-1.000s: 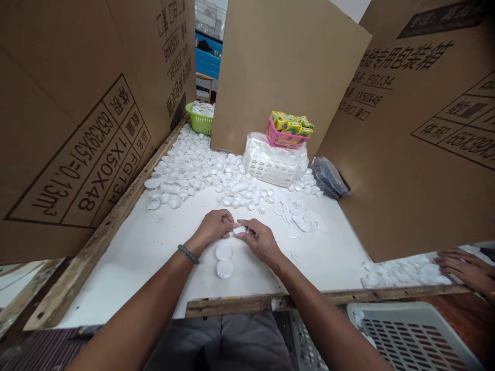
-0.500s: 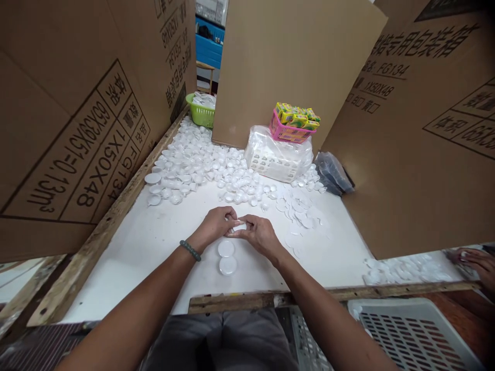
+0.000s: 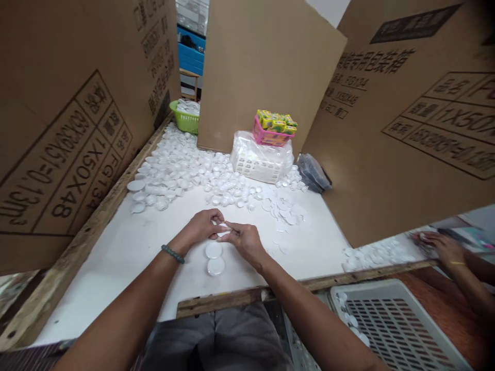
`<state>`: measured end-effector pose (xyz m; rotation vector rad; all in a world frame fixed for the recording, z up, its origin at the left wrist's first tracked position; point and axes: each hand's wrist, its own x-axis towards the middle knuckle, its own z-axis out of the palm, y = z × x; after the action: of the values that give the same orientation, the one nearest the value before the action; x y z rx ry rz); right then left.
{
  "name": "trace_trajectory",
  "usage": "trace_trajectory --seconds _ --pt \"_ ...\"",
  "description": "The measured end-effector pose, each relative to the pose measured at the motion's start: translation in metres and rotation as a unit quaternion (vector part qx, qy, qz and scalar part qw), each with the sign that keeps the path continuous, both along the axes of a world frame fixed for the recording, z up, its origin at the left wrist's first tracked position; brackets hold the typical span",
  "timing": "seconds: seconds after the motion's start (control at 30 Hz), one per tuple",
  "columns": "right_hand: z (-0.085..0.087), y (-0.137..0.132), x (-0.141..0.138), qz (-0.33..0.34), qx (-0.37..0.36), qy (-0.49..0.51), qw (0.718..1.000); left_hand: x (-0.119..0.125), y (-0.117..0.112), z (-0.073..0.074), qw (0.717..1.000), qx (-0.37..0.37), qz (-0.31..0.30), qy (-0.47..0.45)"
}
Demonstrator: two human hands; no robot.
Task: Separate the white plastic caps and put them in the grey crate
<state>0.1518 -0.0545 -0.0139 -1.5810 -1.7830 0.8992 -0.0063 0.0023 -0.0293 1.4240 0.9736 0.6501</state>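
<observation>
Both hands meet over the middle of the white tabletop (image 3: 309, 252). Between their fingertips is a small round white piece (image 3: 223, 230), partly covered by the fingers. My left hand (image 3: 203, 225), with a green bead bracelet on its wrist, pinches its left side. From the right, my right hand (image 3: 245, 240) grips the same piece with thumb and fingers. Just below them, two white discs (image 3: 214, 259) lie flat on the table, one in front of the other. A scatter of thin white discs (image 3: 284, 210) lies beyond my right hand.
A wide heap of white round pieces (image 3: 181, 165) covers the back left, near a green basket (image 3: 187, 121). A pink basket (image 3: 270, 136) of yellow boxes sits on a plastic-wrapped pack (image 3: 261, 162). Cardboard sheets surround the table. At right are another person's hands (image 3: 441, 247) and a grey crate (image 3: 394, 293).
The camera view has turned to the right, so the scene sits further left. Both hands still hold the white piece, and the two discs lie where they were.
</observation>
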Motion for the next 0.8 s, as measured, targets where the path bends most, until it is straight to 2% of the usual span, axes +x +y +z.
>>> trace_trajectory --seconds 0.13,0.2,0.27,0.3,0.37,0.43,0.5,0.57,0.63,0.73,0.8 --pt "-0.001 -0.016 0.010 -0.002 0.074 -0.104 0.992 -0.004 -0.001 0.008 0.998 0.027 -0.054 0.013" --pt "0.001 -0.026 0.028 -0.063 0.139 -0.186 0.971 -0.004 -0.005 0.015 0.995 0.066 -0.066 0.029" --pt "0.004 -0.032 0.053 -0.146 0.180 -0.269 0.935 -0.002 -0.009 0.020 0.990 0.120 -0.054 0.051" --pt "0.006 -0.032 0.066 -0.172 0.178 -0.312 0.917 0.000 -0.011 0.022 0.987 0.143 -0.049 0.060" --pt "0.010 -0.028 0.086 -0.183 0.137 -0.388 0.893 0.003 -0.013 0.024 0.982 0.161 -0.061 0.079" --pt "0.013 -0.021 0.095 -0.154 0.087 -0.441 0.880 0.003 -0.013 0.023 0.979 0.153 -0.089 0.104" --pt "0.015 -0.013 0.092 -0.115 0.062 -0.468 0.874 0.000 -0.012 0.022 0.976 0.142 -0.112 0.121" --pt "0.016 -0.007 0.080 -0.088 0.072 -0.462 0.879 -0.004 -0.011 0.021 0.975 0.135 -0.126 0.122" --pt "0.017 -0.004 0.065 -0.074 0.092 -0.408 0.905 -0.006 -0.011 0.021 0.976 0.135 -0.119 0.119" --pt "0.017 0.000 0.047 -0.075 0.084 -0.250 0.962 -0.002 -0.010 0.020 0.974 0.174 -0.048 0.135" --pt "0.017 0.006 0.042 -0.088 0.060 -0.158 0.982 0.004 -0.008 0.017 0.966 0.204 -0.007 0.159"
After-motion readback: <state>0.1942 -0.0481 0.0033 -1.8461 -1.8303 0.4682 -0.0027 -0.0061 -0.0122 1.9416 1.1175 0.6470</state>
